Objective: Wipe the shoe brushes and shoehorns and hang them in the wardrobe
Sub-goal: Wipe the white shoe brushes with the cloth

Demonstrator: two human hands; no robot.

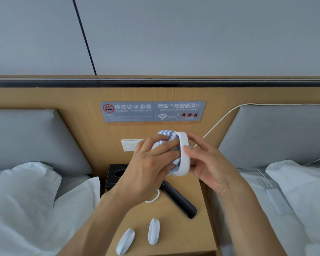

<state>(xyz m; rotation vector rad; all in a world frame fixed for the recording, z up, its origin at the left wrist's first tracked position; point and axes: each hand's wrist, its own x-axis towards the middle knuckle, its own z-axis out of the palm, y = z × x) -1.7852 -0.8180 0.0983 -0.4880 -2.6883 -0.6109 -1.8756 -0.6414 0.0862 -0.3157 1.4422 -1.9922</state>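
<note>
You are gripping a cloth (167, 139) in your left hand (151, 163) | your right hand (209, 163) is holding a white brush (184, 154) | cloth is pressing against brush

Wooden nightstand (207, 218) w/ black shoehorn (179, 200), two white hooks (153, 230) (front edge), tissue box (116, 174).

The left forearm hides part of the white ring (154, 198) and the black tissue box (115, 174).

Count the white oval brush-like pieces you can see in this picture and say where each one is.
3. One white piece is held up between the hands, against the blue-striped cloth. Two lie on the nightstand's near edge. The arms may hide others.
</note>
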